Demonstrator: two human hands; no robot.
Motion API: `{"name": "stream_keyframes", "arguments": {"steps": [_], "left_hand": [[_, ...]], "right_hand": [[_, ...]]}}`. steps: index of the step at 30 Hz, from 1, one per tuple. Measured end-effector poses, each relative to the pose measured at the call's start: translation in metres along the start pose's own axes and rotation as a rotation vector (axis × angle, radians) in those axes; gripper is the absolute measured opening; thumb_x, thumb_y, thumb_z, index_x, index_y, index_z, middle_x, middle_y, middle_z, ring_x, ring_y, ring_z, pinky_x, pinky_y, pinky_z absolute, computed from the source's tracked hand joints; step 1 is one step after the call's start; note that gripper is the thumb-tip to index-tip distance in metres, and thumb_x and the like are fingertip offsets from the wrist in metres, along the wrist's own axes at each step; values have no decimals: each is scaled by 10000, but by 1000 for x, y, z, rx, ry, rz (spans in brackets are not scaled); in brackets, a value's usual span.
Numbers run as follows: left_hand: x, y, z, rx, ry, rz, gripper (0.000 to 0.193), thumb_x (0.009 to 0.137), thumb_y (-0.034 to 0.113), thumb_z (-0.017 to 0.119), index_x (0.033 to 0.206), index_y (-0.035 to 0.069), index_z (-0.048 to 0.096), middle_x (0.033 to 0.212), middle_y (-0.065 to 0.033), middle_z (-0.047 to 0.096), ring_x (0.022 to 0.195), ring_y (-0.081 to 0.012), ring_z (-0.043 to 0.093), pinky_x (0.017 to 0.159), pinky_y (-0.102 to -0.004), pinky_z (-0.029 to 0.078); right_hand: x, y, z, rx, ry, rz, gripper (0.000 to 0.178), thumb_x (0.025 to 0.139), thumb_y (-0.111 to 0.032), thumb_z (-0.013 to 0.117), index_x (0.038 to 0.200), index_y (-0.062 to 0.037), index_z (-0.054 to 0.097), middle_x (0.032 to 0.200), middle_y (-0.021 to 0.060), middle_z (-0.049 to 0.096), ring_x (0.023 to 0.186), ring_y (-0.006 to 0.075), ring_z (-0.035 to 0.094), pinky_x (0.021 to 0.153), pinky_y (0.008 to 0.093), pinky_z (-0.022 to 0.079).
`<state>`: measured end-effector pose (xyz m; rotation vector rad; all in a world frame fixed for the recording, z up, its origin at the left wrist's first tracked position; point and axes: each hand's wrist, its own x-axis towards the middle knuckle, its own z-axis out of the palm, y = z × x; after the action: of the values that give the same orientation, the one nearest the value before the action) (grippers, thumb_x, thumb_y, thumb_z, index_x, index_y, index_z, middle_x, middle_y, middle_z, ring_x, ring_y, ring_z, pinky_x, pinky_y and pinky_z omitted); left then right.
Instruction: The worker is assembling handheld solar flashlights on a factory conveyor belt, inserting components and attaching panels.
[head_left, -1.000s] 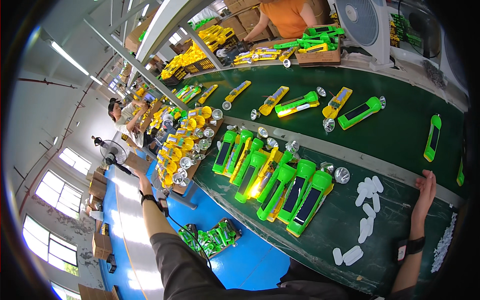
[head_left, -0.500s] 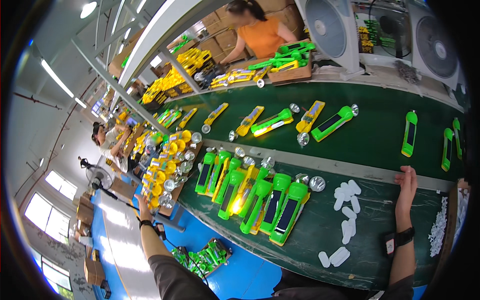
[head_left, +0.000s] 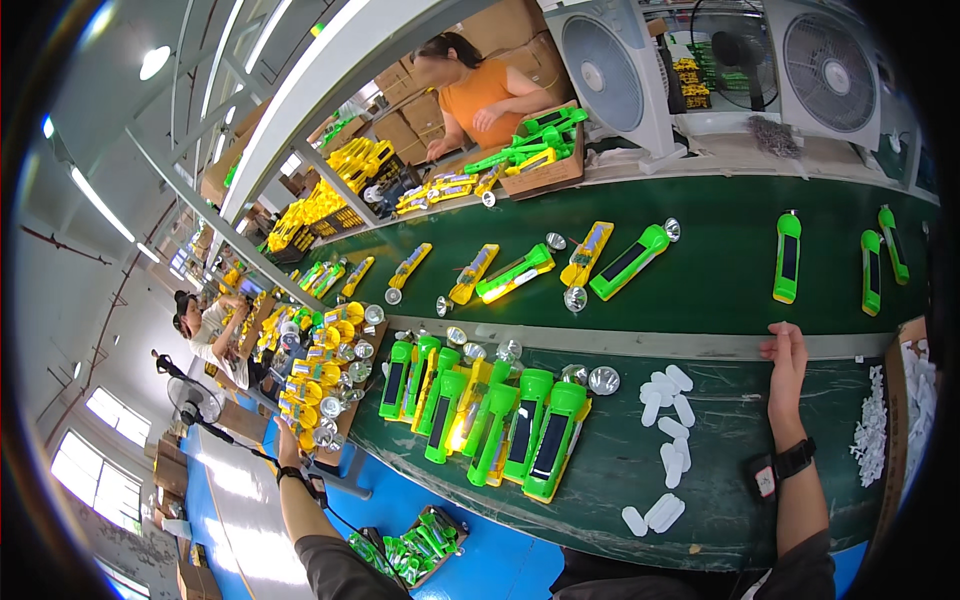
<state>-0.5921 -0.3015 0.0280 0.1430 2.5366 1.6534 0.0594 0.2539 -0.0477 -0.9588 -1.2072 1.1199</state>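
My right hand (head_left: 787,375) rests by the metal rail at the table's far edge, fingers stretched and holding nothing. To its left lie several white oval plastic pieces (head_left: 666,383). My left hand (head_left: 287,442) is raised beside a crowded group of yellow flashlight parts with silver reflectors (head_left: 322,388); its fingers look extended, and nothing shows in them. Between my hands, a row of green-and-yellow flashlights (head_left: 553,445) with dark panels lies on the green table (head_left: 600,545). Loose reflectors (head_left: 604,380) sit at their far ends, and one flashlight is lit.
Beyond the rail, a green conveyor belt (head_left: 700,285) carries more flashlights. Small white parts (head_left: 869,430) and a cardboard box (head_left: 905,400) are at right. A box of green parts (head_left: 425,545) stands on the blue floor. Across the belt, a person in orange (head_left: 490,100) works near fans (head_left: 828,72).
The view has swung slightly, shifting most things leftward. The person in orange has raised one hand. Both my hands stay free, near the same places.
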Motion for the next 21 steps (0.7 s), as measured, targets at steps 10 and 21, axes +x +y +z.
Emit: {"name": "stream_keyframes", "arguments": {"steps": [10,21], "left_hand": [[-26,94,48,1068,790,362,607,924,469,422,1253,-39,376,1184,-237,454,1155,-391,408,937,-544,340],[-249,358,270,368,281,1728,206,825,-77,493,1024,-23,483,1214,-244,420,1122,-381,436,954,-441,351]], "right_hand": [[5,5,5,49,-4,-28,195,967,-201,462,935,-31,552,889,33,589,683,79,538,615,218,438],[-4,11,15,157,65,-51,192,913,-176,543,860,8,561,766,83,544,630,148,571,584,283,457]]}}
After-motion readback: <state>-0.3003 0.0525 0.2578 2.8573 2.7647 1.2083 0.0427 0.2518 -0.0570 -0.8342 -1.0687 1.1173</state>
